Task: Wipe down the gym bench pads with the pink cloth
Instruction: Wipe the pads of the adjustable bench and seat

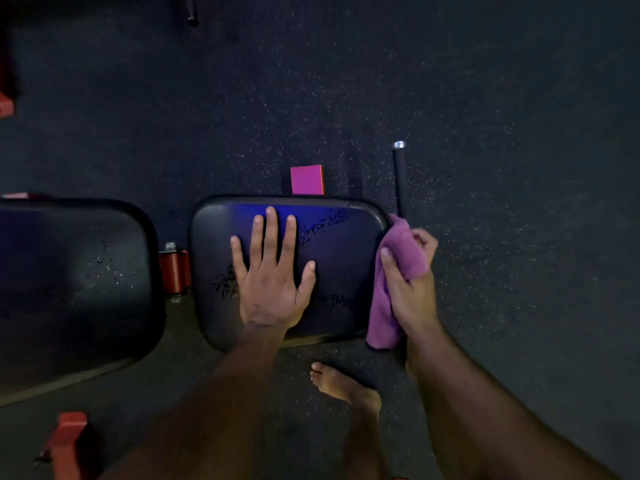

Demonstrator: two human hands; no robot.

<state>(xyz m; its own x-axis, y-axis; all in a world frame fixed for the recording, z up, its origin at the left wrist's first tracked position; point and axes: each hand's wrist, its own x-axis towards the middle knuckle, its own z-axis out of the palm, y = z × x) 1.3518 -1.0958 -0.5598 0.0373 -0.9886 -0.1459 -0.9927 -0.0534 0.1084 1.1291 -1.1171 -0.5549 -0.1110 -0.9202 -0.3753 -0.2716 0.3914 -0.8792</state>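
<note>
A: Item one, the seat pad (pixel 346 265). How is it recorded?

B: A black, smooth, slightly glossy cushion, rectangular with rounded corners, is seen from above. Small droplets are scattered over its surface, and a blue sheen is caught near its far edge. No brand, label or legible writing can be made out on it.

A: And the hands?

B: The left hand (pixel 272 271) is laid flat on the middle of the seat pad, fingers straight and spread, nothing held. The right hand (pixel 412 282) is curled round the pink cloth (pixel 389 299), which is gripped between thumb and fingers.

A: Where is the cloth placed?

B: It is held against the right edge of the seat pad, bunched at the top and hanging in soft folds past the near corner. A plush, towel-like texture is shown.

A: Other entries?

B: A second, larger back pad (pixel 69 289), also black and droplet-marked, is set to the left, joined by a red metal bracket (pixel 175 271). A dark speckled rubber floor (pixel 519 133) lies beneath. A black rod with a silver cap (pixel 399 178) is noted beyond the right hand, and a bare foot (pixel 343 386) below the pad.
</note>
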